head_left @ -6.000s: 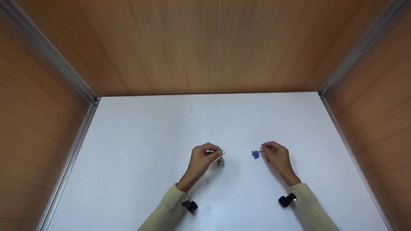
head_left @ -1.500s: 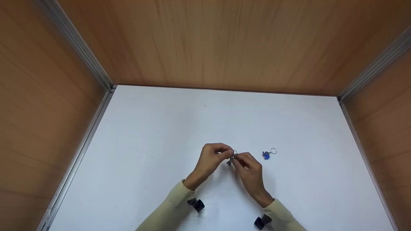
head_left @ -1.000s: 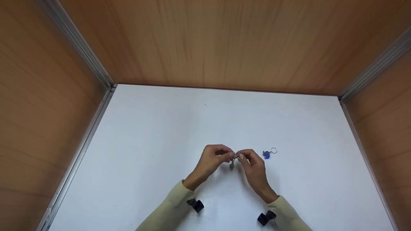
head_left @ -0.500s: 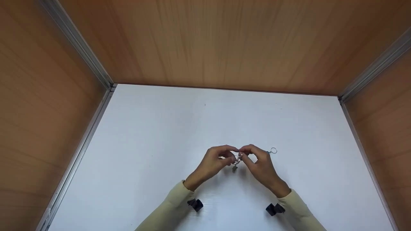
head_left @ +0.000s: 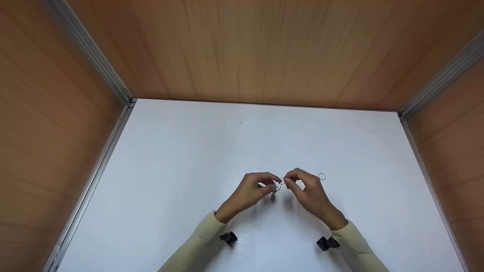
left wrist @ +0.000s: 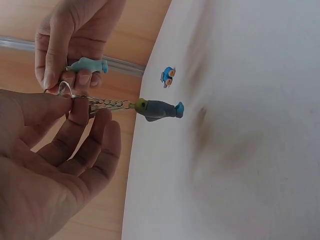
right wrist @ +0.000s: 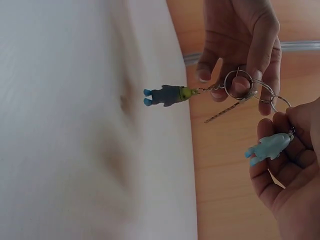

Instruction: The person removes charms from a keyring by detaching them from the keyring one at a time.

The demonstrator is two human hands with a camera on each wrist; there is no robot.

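Metal key rings [head_left: 279, 184] meet between your hands above the white counter [head_left: 189, 170]. Left wrist view: left hand [left wrist: 55, 165] pinches the ring with the grey figure [left wrist: 159, 109]. Right wrist view: right hand [right wrist: 285, 165] grips the pale blue charm [right wrist: 267, 147]; loosen either pinch and the rings may slip apart.

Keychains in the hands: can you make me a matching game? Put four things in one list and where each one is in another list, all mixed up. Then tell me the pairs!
Things:
1. grey figure
2. pale blue charm
3. small blue charm
4. key ring

Places:
A. lies on the white table
B. pinched by the left hand
C. dangles from a chain in the air
D. held in the right hand

Pairs: 1-C, 2-D, 3-A, 4-B
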